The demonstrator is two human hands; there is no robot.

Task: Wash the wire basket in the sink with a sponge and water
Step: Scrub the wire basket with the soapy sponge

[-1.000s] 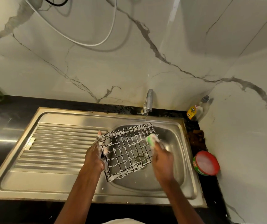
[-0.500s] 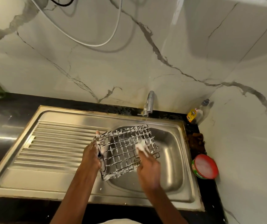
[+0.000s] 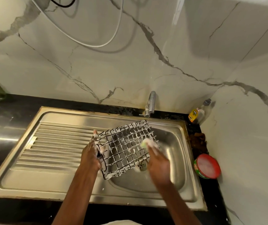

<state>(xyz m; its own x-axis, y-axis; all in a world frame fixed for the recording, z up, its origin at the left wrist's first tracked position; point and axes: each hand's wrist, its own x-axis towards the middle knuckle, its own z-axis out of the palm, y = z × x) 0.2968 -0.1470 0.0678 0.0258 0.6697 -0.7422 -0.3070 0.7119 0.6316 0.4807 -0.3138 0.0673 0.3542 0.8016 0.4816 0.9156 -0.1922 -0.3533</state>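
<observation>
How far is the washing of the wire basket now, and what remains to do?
Done: the wire basket is already covered in white foam. In hand: the left hand holds its left edge, tilted over the sink, while the right hand presses the sponge on its right side. Left: rinsing; a thin stream seems to run from the tap, but suds cover the wires.
</observation>
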